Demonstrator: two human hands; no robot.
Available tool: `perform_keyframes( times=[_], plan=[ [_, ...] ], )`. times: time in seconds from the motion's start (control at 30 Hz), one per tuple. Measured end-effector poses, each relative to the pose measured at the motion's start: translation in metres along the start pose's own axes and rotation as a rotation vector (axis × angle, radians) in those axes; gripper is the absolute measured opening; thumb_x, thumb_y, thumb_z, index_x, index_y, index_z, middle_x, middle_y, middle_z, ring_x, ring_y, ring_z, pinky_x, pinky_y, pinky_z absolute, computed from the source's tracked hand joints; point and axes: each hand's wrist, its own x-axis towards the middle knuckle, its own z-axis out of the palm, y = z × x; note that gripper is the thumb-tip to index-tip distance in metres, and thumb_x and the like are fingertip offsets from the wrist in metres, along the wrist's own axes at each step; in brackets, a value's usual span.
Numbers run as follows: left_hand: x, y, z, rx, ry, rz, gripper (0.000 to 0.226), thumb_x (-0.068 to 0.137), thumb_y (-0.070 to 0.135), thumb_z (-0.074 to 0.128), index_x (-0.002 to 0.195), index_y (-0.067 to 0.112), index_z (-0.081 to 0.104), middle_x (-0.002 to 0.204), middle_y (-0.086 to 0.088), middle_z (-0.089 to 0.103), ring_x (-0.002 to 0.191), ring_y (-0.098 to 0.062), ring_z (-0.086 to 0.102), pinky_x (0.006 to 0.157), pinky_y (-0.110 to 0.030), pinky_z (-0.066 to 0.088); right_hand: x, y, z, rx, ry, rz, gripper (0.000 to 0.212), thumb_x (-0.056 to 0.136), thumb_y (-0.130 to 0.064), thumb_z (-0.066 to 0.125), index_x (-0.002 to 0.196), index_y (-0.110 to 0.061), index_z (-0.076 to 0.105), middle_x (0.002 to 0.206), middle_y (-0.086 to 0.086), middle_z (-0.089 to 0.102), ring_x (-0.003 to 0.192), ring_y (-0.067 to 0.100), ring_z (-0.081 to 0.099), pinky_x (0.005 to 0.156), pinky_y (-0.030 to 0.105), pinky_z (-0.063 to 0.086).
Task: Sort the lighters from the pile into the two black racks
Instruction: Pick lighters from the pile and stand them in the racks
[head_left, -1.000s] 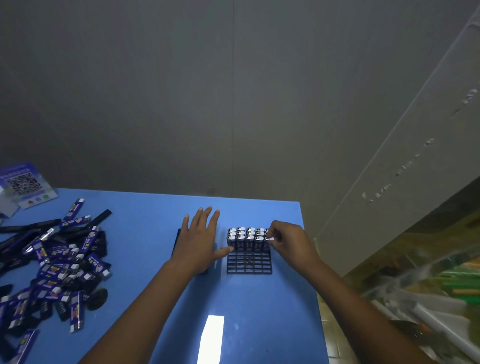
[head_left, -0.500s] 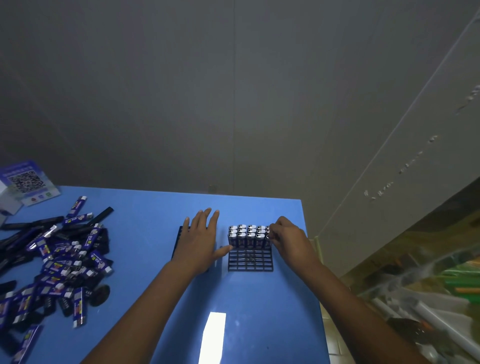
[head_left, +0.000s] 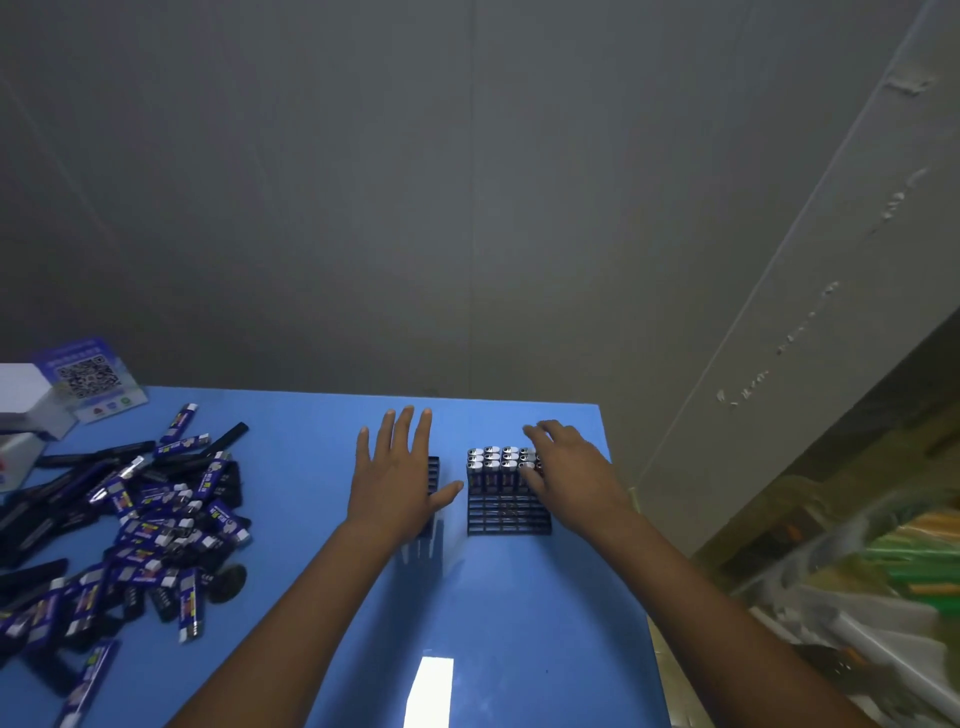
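Blue worktop is carrying all items. Pile of lighters, blue-labelled and black, is lying loose along the worktop's left edge, approx. mid-depth to near side. A QR-code card and a white box are standing at the far-left corner.

Right-hand black rack is sitting near the worktop's right edge, towards the far side. Upright lighters w/ silver tops are filling its far rows, two rows showing; near rows are showing bare grid. Left-hand black rack is sitting just beside it, mostly covered; only its right strip is showing.

Left hand is lying palm-down over the left-hand rack, fingers straight and spread, thumb pointing towards the right-hand rack; it is holding nothing. Contact w/ the rack cannot be confirmed.

Right hand is hovering over the right side of the filled rows, fingers loosely extended towards the far edge, covering the rightmost lighters. Nothing is visibly pinched; whether the fingertips are touching the lighter tops cannot be told. Both forearms are entering from the near edge.
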Motion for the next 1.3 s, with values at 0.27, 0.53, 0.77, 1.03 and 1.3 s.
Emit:
perform_keyframes(
  times=[0.27,0.53,0.77,1.03,1.3],
  plan=[
    [-0.059,-0.044,-0.037,-0.013,0.067,-0.038,0.098,0.089,0.077,0.032,0.157,0.025,-0.015,0.166,-0.001,-0.011,0.152,-0.027,-0.014,0.121,-0.056,-0.003,-0.032,-0.079,-0.011,-0.122,0.027,-0.002,0.079,0.098,-0.063,0.039,0.160,-0.027,0.005,0.168,0.003,0.000,0.155,0.028,-0.001,0.123,0.051,0.009],
    [-0.159,-0.134,-0.059,-0.047,0.031,-0.136,0.099,0.089,0.076,0.038,0.157,0.027,-0.014,0.166,0.000,-0.013,0.153,-0.027,-0.011,0.119,-0.060,0.008,-0.074,-0.190,-0.005,-0.105,-0.003,-0.091,0.086,0.094,-0.070,0.038,0.160,-0.029,0.002,0.168,0.004,-0.003,0.154,0.029,-0.002,0.123,0.054,0.009],
    [-0.248,-0.209,-0.067,-0.036,-0.023,-0.247,0.102,0.087,0.077,0.041,0.157,0.026,-0.014,0.166,0.000,-0.013,0.153,-0.027,-0.009,0.120,-0.060,0.006,-0.103,-0.279,0.013,-0.092,-0.055,-0.178,0.087,0.094,-0.071,0.038,0.160,-0.029,0.002,0.168,0.003,-0.002,0.154,0.028,-0.001,0.123,0.055,0.010],
    [-0.277,-0.268,-0.065,-0.029,-0.085,-0.306,0.104,0.088,0.071,0.048,0.157,0.024,-0.014,0.166,-0.002,-0.011,0.153,-0.026,-0.009,0.120,-0.059,0.008,-0.092,-0.332,0.030,-0.122,-0.074,-0.270,0.085,0.094,-0.069,0.040,0.160,-0.028,0.003,0.168,0.004,0.001,0.154,0.029,0.003,0.122,0.054,0.011],
    [-0.213,-0.305,-0.037,0.001,-0.143,-0.305,0.110,0.086,0.061,0.062,0.157,0.023,-0.013,0.166,-0.004,-0.007,0.153,-0.027,-0.004,0.121,-0.057,0.009,-0.018,-0.344,0.050,-0.104,-0.116,-0.305,0.087,0.095,-0.064,0.046,0.159,-0.028,0.001,0.168,0.004,-0.001,0.155,0.028,0.000,0.123,0.052,0.007]
  ],
)
